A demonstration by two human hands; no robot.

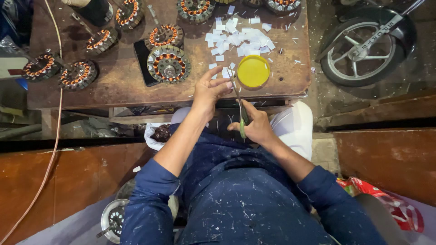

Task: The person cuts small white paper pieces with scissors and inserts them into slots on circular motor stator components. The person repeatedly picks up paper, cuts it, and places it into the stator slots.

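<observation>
left hand (210,90): centre of frame, fingers pinched on a small white paper strip (228,84)
right hand (255,124): just below, fingers closed around green-handled scissors (240,106), blades meeting the strip
round yellow plastic lid (253,71): above the hands, on the worn brown wooden table (113,77)
pile of cut white paper slips (238,38): upper centre
copper-wound round motor stator (169,63): left of the hands

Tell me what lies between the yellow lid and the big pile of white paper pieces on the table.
In the head view, only a few loose white slips lie on the wooden table between the yellow lid and the paper pile.
</observation>
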